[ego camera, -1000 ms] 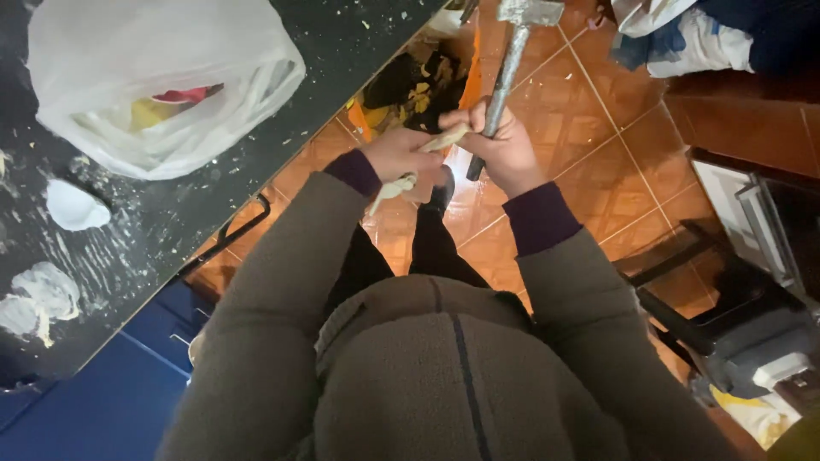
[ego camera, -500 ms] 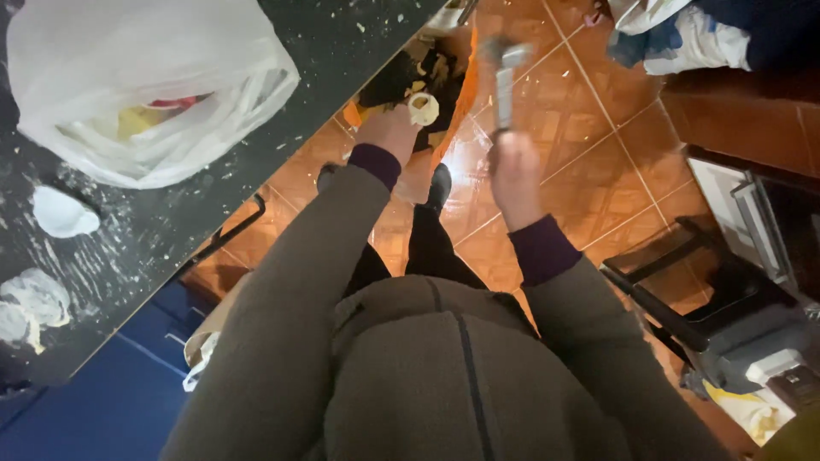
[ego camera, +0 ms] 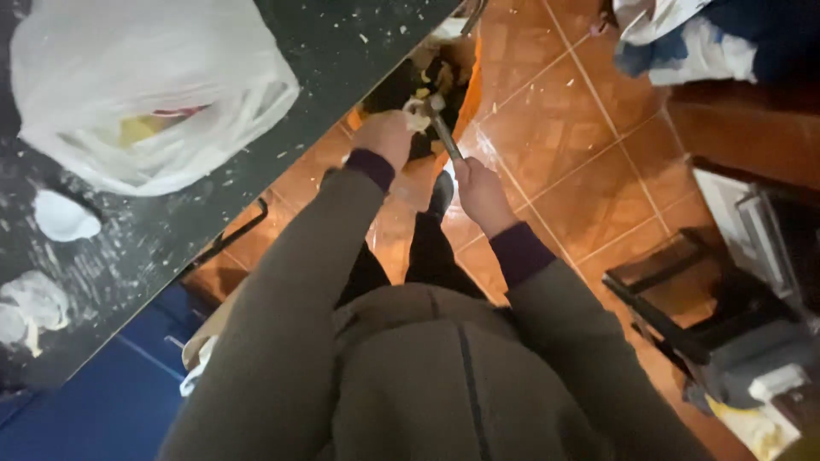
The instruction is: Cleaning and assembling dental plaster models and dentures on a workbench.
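Observation:
My left hand [ego camera: 384,137] is held out over a dark waste bin with an orange liner [ego camera: 471,75], its fingers closed on a small pale piece [ego camera: 416,117]. My right hand [ego camera: 483,192] grips the handle of a slim metal tool [ego camera: 446,137]. The tool slants up and to the left, and its head touches the pale piece. Pale scraps lie in the bin below. Both arms wear grey-brown sleeves with dark purple cuffs. What the pale piece is cannot be made out.
A dark speckled counter [ego camera: 342,51] runs along the left with a white plastic bag [ego camera: 145,85] and crumpled white bits [ego camera: 60,215] on it. Blue cabinet fronts [ego camera: 85,401] stand below. A black frame [ego camera: 666,299] and bundled cloth [ego camera: 683,43] sit on the orange tiled floor.
The metal tool has come down from upright and high to a low slant against the pale piece. My left hand has moved out over the bin.

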